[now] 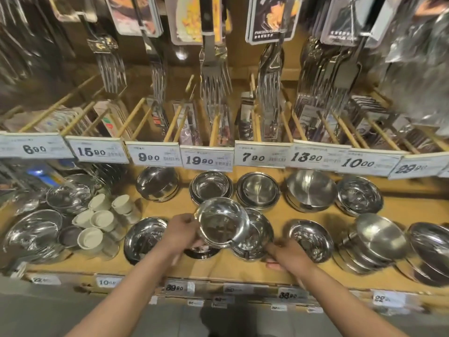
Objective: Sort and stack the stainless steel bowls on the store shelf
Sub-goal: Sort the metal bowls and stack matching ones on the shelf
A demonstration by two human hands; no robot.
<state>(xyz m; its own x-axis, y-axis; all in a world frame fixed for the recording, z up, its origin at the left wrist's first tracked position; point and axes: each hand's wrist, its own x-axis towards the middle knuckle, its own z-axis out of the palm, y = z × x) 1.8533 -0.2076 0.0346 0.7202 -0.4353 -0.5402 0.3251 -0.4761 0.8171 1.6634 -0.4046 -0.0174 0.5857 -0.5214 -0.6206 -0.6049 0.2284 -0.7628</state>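
Centrally, I see the left hand [182, 231] gripping a steel bowl [222, 222] by its rim, tilted, held above the wooden shelf [233, 267]. Right hand [288, 257] touches the edge of a second bowl [255, 235] on the shelf; whether it grips, I cannot tell. Crowding: bowl stacks [258, 189] behind, white-lidded cups [102, 221] left, price tags [206, 160] and hanging forks [216, 81] above.

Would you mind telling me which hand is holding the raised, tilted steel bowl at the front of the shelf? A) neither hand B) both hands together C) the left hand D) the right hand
C: the left hand grips the tilted bowl at its left rim, while the right hand sits lower, at the edge of the bowl stack behind it.
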